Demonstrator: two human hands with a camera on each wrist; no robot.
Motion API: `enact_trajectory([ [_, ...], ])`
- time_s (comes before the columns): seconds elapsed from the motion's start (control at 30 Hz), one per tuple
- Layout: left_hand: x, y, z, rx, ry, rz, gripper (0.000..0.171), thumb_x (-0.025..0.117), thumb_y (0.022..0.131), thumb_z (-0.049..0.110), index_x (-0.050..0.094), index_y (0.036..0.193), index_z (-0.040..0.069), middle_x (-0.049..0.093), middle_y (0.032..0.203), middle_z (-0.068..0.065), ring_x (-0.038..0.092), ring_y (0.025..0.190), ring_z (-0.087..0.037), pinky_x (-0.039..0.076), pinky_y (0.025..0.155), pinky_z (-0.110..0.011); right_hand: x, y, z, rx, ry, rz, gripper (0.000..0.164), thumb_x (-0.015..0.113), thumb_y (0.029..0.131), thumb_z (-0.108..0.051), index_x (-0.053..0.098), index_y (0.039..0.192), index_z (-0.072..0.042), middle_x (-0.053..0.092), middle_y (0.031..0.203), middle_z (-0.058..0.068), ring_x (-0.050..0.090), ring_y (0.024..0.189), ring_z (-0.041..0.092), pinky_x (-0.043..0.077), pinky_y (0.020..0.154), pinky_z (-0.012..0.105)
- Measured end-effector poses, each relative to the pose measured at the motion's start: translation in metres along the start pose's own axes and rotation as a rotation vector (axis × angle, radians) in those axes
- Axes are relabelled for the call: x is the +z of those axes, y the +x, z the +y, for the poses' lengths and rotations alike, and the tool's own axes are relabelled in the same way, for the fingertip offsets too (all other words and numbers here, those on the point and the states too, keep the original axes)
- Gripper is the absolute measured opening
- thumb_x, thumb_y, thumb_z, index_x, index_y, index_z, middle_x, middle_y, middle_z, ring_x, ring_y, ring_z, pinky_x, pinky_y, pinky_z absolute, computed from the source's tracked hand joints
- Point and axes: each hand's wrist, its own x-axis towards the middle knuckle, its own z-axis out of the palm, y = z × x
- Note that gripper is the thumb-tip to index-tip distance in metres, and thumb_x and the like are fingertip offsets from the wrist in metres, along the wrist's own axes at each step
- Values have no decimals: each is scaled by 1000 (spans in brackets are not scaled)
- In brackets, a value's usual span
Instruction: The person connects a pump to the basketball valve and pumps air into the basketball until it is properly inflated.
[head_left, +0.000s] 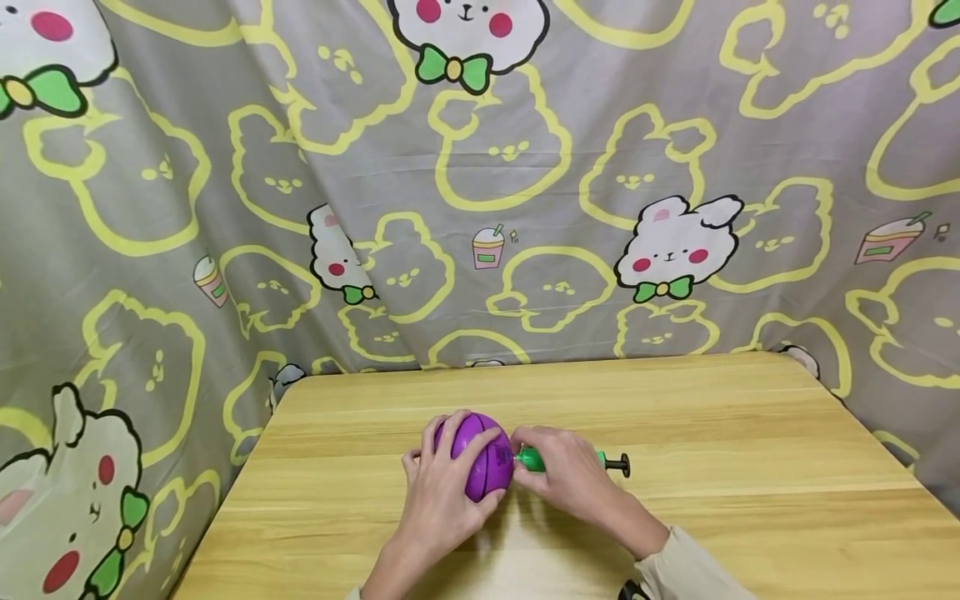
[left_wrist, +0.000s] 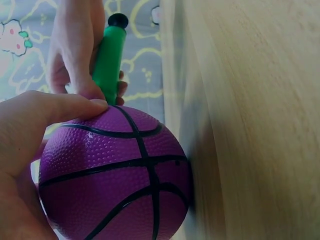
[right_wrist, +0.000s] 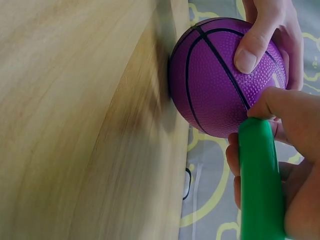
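A small purple mini basketball (head_left: 497,473) with black seam lines rests on the table. My left hand (head_left: 442,492) holds it from the left, fingers spread and bent over its top, thumb along the near side. My right hand (head_left: 566,471) grips a green hand pump (right_wrist: 260,185) by its barrel, which lies level and points at the ball's right side. The pump's front end is right at the ball's surface, partly hidden by the right fingertips. Its black plunger handle (head_left: 619,465) sticks out to the right, behind the hand.
Light wood-grain tabletop (head_left: 712,433) extends around both hands. Behind and to the sides hangs a grey curtain (head_left: 525,108) printed with yellow outlines and white rabbits. A dark band (head_left: 632,591) shows at the right wrist by the beige sleeve (head_left: 690,571).
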Motion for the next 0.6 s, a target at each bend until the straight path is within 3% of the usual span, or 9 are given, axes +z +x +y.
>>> enact_trajectory([
  [0.3,0,-1,-2,-9,2,-8,77,91,67,46,61,137,36,44,151,-7,36,136,-38,40,82,-65,0,0,2,-13,-17,-1,17,77,79,-15,68,90,-24,64,76,-11,45,58,-2,36,47,17],
  [0.6,1,-1,-1,-4,14,-2,75,90,67,47,62,136,37,44,151,-7,36,137,-37,40,82,-65,2,0,1,-6,-89,-8,17,74,76,-18,66,87,-26,52,69,-16,32,51,-3,29,41,18],
])
